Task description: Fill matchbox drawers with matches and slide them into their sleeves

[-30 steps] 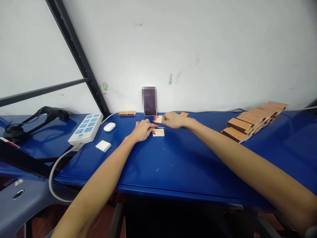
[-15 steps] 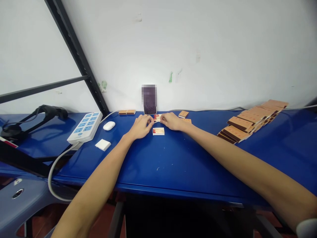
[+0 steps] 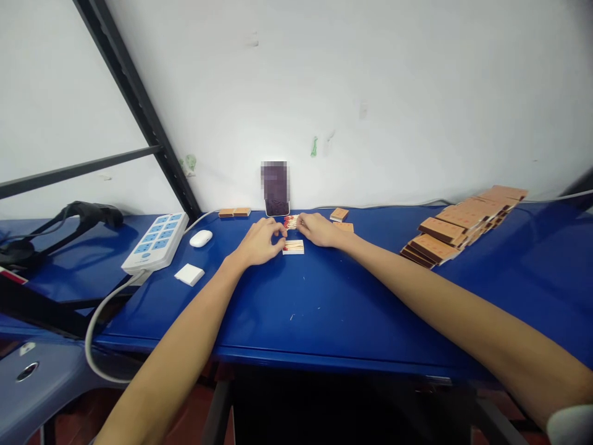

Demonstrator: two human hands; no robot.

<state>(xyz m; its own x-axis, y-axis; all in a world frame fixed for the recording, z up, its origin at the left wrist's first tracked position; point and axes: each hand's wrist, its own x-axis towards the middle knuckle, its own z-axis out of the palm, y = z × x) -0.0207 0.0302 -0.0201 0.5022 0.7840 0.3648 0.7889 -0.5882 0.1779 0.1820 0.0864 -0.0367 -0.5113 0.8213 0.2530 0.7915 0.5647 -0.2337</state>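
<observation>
Both my hands meet at the far middle of the blue table [image 3: 324, 309]. My left hand [image 3: 259, 242] has its fingers curled, touching an open tray of red-tipped matches [image 3: 293, 247] at its left end. My right hand [image 3: 317, 228] is closed in a pinch over a loose heap of matches [image 3: 290, 221] just behind the tray. Two small brown matchboxes [image 3: 340, 215] lie right of my right hand.
A blurred phone [image 3: 275, 188] leans on the wall behind the heap. Flat brown boxes [image 3: 456, 230] are stacked at the right. At the left lie a white power strip [image 3: 155, 241], a white mouse [image 3: 201, 238], a white square block [image 3: 189, 274], two matchboxes [image 3: 234, 212] and a black strap device [image 3: 69, 219].
My left hand rose to the match heap, then came back down to the tray's left end. My right hand stayed at the heap. The view shifted slightly.
</observation>
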